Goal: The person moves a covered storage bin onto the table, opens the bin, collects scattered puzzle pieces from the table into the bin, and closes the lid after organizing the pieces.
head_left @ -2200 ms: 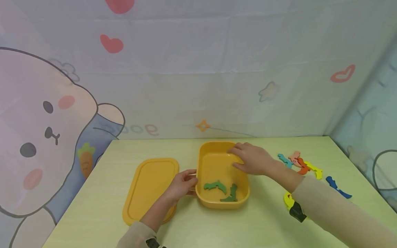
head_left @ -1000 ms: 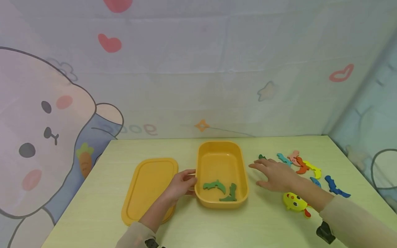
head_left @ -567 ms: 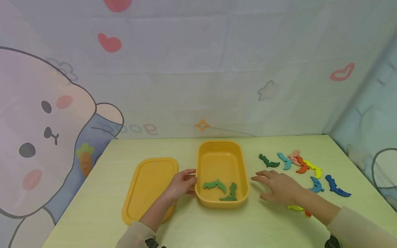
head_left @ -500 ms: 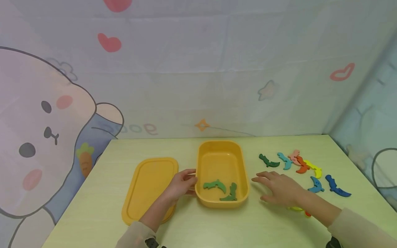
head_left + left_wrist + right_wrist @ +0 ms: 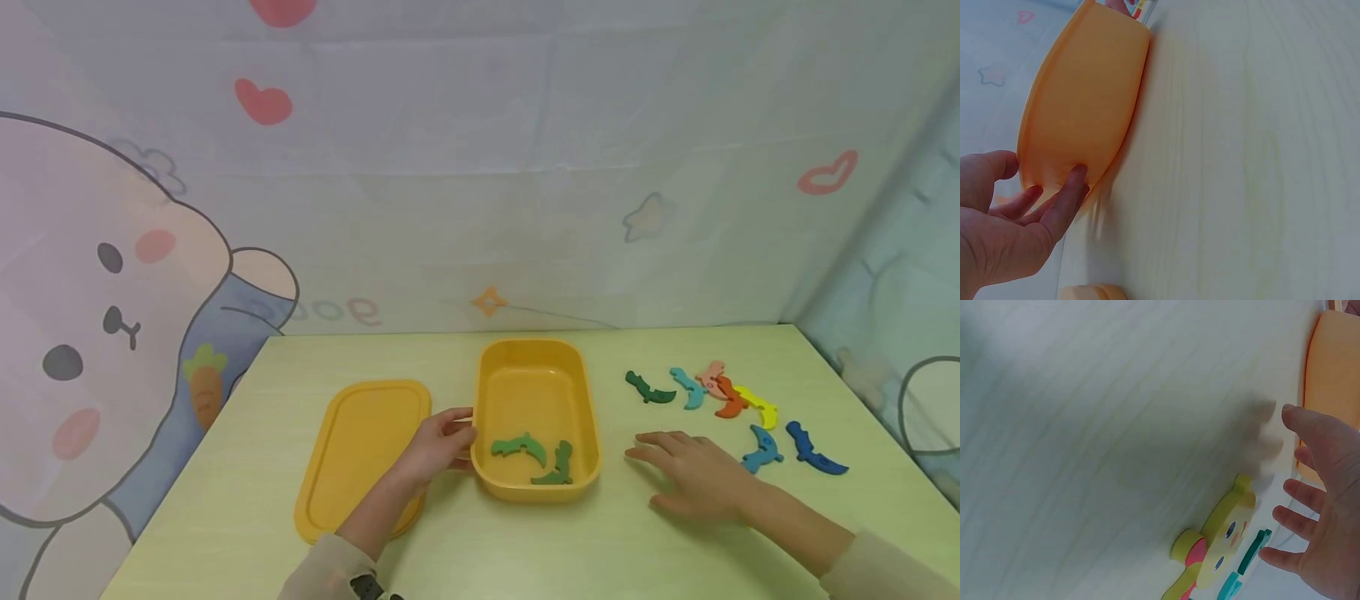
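Observation:
My left hand (image 5: 437,450) holds the left side of a yellow plastic box (image 5: 536,493); in the left wrist view its thumb is at the rim and its fingers lie against the outer wall. Inside the box are a light green animal-shaped piece (image 5: 519,447) and a darker green one (image 5: 561,463). My right hand (image 5: 697,475) hovers over the table to the right of the box, holding nothing, fingers spread. Beneath it, hidden in the head view, is a yellow toy with a face and red parts (image 5: 1225,531). Beyond its fingers lies a dark green piece (image 5: 651,390).
A flat yellow lid (image 5: 360,458) lies left of the box, partly behind my left arm. At the right are light blue (image 5: 688,388), pink (image 5: 712,375), orange-red (image 5: 729,400), yellow (image 5: 759,408), blue (image 5: 763,450) and dark blue (image 5: 813,450) pieces. A printed cloth backs the table.
My right hand has drawn back from over the box to the right and toward me, uncovering the dark green piece and covering the yellow toy. My left hand and the box stay put.

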`<action>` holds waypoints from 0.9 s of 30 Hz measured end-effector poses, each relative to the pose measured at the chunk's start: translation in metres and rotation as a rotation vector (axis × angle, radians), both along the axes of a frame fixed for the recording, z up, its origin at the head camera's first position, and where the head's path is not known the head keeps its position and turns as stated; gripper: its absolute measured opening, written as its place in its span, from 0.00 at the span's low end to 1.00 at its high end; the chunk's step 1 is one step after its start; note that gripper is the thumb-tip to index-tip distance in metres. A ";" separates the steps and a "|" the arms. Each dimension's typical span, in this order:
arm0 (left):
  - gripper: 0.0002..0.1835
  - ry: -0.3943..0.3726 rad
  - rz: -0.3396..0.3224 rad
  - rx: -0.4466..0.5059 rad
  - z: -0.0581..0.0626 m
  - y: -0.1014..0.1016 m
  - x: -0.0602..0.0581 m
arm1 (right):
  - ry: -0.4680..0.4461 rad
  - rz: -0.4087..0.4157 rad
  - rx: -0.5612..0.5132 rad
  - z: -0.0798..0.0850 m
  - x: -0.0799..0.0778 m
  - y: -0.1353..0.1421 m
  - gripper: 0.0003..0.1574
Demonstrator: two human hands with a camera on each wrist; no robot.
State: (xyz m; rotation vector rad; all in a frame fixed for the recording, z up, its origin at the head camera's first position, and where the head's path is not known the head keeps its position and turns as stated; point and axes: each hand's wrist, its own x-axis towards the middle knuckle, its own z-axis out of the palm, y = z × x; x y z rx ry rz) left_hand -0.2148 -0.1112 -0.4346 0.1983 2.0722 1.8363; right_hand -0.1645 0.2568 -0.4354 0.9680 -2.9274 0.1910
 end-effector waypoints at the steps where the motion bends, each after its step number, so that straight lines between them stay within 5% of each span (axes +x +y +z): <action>1: 0.25 -0.001 0.000 0.000 0.000 0.000 0.000 | 0.003 0.002 0.000 0.000 0.001 0.001 0.36; 27: 0.25 -0.003 -0.003 0.006 0.000 0.000 0.000 | -0.085 -0.138 0.028 -0.007 0.016 0.032 0.36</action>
